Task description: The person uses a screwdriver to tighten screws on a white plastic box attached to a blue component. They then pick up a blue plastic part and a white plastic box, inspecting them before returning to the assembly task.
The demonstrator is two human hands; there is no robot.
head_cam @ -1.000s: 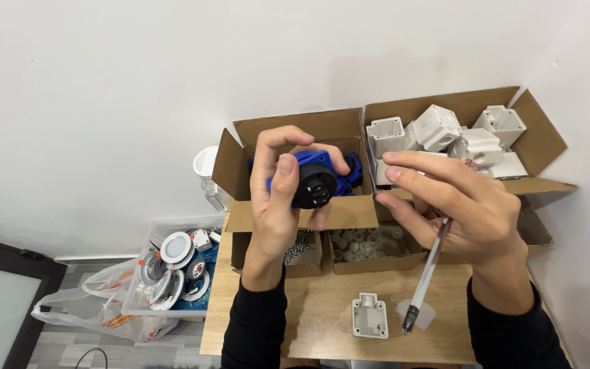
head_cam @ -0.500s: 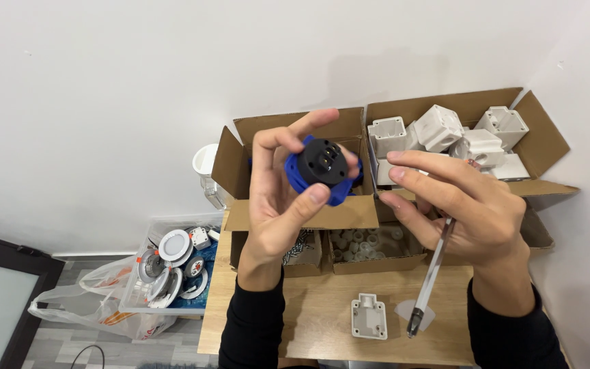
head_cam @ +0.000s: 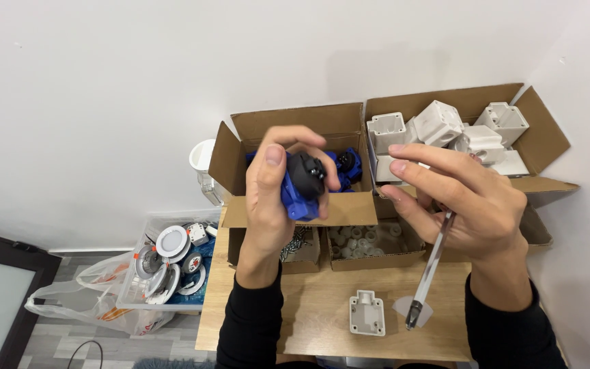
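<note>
Two hands up over the worktop (head_cam: 308,307). Left hand (head_cam: 271,195) has a closed grip on a blue plug (head_cam: 302,186) with a black face, fingers curled over the top, thumb along the near side; the plug sits in front of the left box (head_cam: 288,123) (more blue plugs (head_cam: 346,164) inside that box). Right hand (head_cam: 466,198) holds a screwdriver (head_cam: 428,273) low in the palm, clear handle, shaft pointing down with the dark tip just above the worktop; its fingers are stretched out toward the left, half open, not touching the plug. Right box (head_cam: 459,102) is full of white housings (head_cam: 438,123). Two low boxes in front: one with screws (head_cam: 300,240), one with white caps (head_cam: 360,239). A white base (head_cam: 367,313) lies flat on the worktop near the screwdriver tip. On the floor at left, a clear bin (head_cam: 172,263) of round fittings beside a plastic bag (head_cam: 76,301)
</note>
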